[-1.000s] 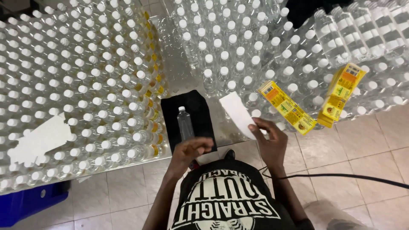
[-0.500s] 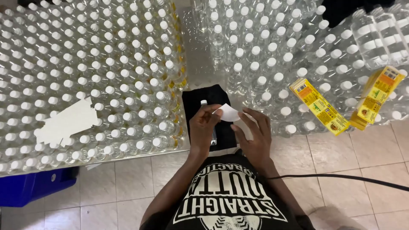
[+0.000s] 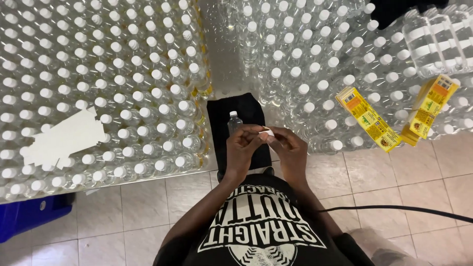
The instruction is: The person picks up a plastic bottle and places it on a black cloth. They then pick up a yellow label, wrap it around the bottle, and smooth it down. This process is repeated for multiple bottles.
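Observation:
A small clear bottle with a white cap (image 3: 234,121) lies on a black cloth (image 3: 240,114) at the table's near edge. My left hand (image 3: 243,148) and my right hand (image 3: 288,148) meet just in front of it, over the cloth's right part. Both pinch a small white paper label (image 3: 267,132) between their fingertips. The label is mostly hidden by my fingers. The bottle lies just beyond my left fingers, apart from them.
Several capped clear bottles (image 3: 123,74) crowd the table on the left, with more at the right (image 3: 315,59). A white paper sheet (image 3: 61,138) rests on the left caps. Yellow label strips (image 3: 369,119) lie on the right bottles. A blue bin (image 3: 29,216) and a black cable (image 3: 404,209) are on the tiled floor.
My right hand brought the white label from the right bottles to the middle. My left hand came up from the bottle to join it, and both now pinch the label closer together.

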